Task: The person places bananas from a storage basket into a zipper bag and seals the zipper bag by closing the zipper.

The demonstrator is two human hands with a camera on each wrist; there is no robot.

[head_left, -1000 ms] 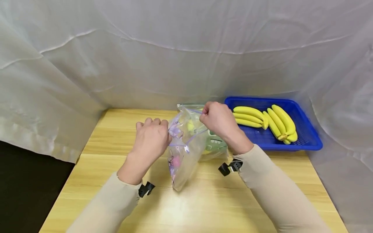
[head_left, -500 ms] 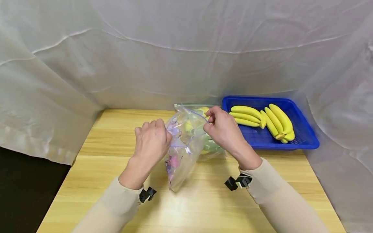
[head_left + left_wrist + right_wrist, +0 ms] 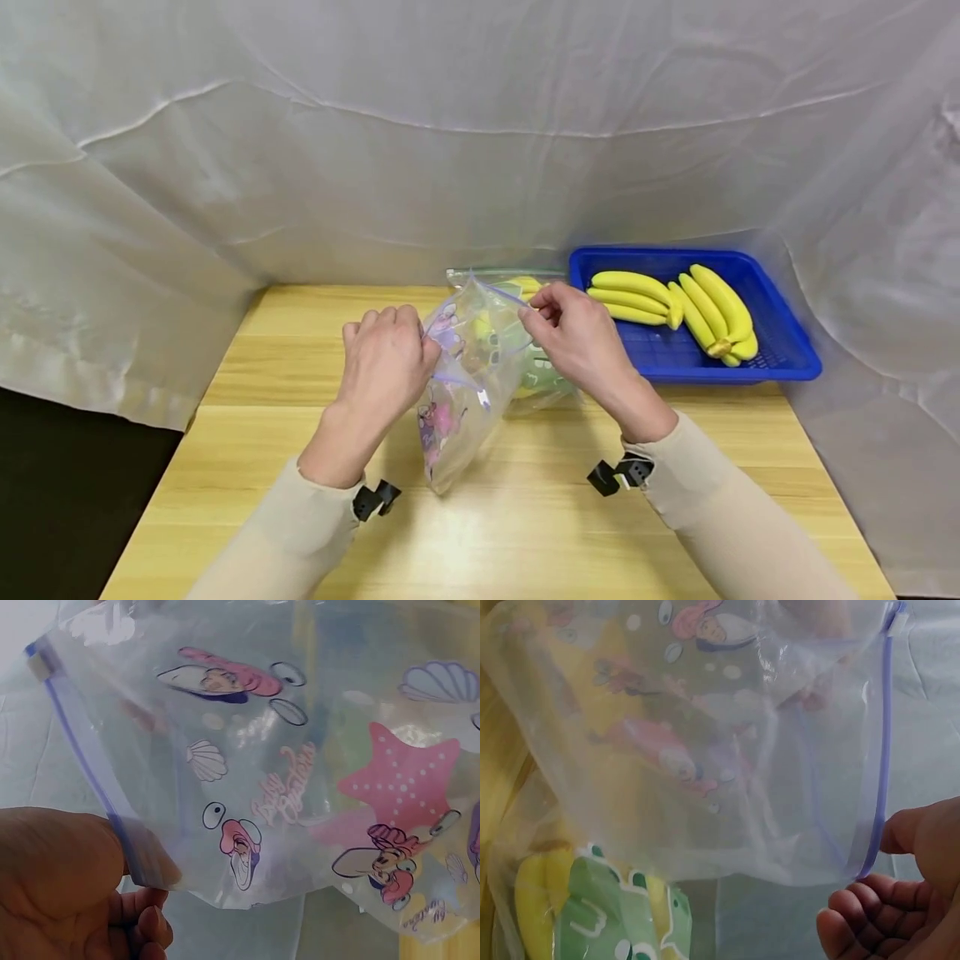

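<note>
A clear zip bag [image 3: 468,408] printed with a pink starfish [image 3: 403,776], shells and cartoon figures hangs over the table between both hands, its purple-edged mouth spread apart. At the left side of that mouth, my left hand [image 3: 382,358] grips the rim, thumb over the purple zip strip [image 3: 82,761] in the left wrist view. Opposite, my right hand [image 3: 588,350] pinches the other end of the rim between thumb and fingers. Just behind lies a second clear bag with a green cartoon print [image 3: 604,911], and yellow bananas [image 3: 536,900] show inside it.
To the right at the back stands a blue plastic basket [image 3: 787,354] with two bunches of bananas [image 3: 720,312] in it. Grey cloth [image 3: 420,192] walls in the wooden table [image 3: 480,542] at the back and sides.
My right hand has shifted slightly right and toward me, and its fingers have re-gripped the rim. The bag's mouth is spread wider. My left hand keeps its grip, almost in place.
</note>
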